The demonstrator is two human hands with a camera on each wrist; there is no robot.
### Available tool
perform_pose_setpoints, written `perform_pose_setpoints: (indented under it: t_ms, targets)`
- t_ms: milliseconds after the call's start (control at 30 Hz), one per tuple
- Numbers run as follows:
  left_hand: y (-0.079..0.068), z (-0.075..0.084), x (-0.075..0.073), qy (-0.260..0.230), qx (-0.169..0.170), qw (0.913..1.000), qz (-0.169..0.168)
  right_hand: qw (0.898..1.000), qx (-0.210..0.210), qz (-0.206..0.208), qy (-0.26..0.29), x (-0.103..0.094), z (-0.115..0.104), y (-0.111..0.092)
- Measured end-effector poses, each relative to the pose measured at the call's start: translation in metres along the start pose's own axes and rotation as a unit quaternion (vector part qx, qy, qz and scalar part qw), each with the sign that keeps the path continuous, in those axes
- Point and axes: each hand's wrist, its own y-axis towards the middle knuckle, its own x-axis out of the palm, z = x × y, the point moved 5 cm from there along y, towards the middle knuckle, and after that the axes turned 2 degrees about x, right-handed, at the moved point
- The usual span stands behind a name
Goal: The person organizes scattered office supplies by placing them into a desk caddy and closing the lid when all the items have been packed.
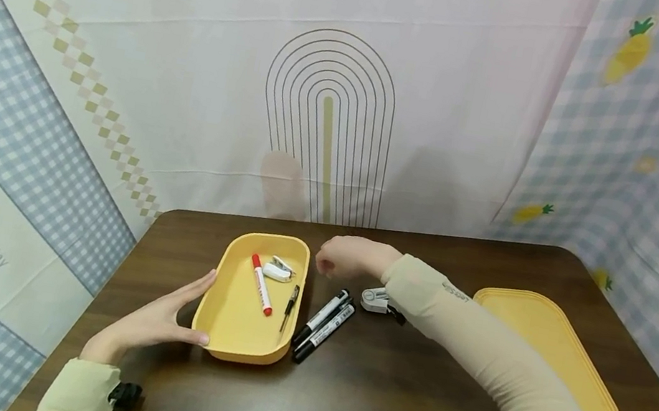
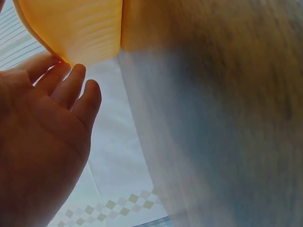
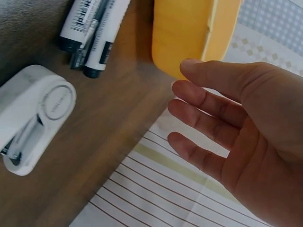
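Note:
My left hand (image 1: 156, 322) rests at the left side of a yellow box (image 1: 209, 316). Its fingers stretch along the wall, and the thumb touches the near corner. Inside lie a red-capped marker (image 1: 261, 285), a small white object (image 1: 276, 272) with a metal part, and a slim black-ended pen (image 1: 290, 308). Just right of the box's far end hovers my right hand (image 1: 353, 257), fingers loosely bent, holding nothing in the right wrist view. Below it are two black-and-white markers (image 1: 326, 332) with a slimmer pen between them, and a white stapler (image 3: 40, 111).
A flat yellow lid (image 1: 548, 344) lies on the right of the dark wooden table (image 1: 375, 402), partly covered by my right sleeve (image 1: 494, 357). Patterned cloth (image 1: 476, 114) hangs behind the table.

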Motion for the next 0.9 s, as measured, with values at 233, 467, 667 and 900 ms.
perform_pose_setpoints:
  t_ms: [233, 467, 667, 900]
  targets:
    - [0.001, 0.002, 0.0, -0.004, 0.004, 1.0, 0.0, 1.0, -0.01, 0.003, 0.014, 0.012, 0.001, -0.005]
    - [0.0, 0.002, 0.0, -0.007, 0.0, 1.0, 0.001, 1.0, -0.005, -0.017, 0.026, 0.025, 0.0, -0.001]
    - [0.0, 0.002, 0.001, -0.012, -0.002, 0.9999, -0.001, 0.999, -0.003, -0.03, 0.029, 0.038, -0.001, 0.0]
    - [-0.001, 0.001, 0.001, -0.016, -0.005, 0.9999, 0.001, 0.999, 0.006, -0.029, 0.027, 0.047, -0.004, 0.0]
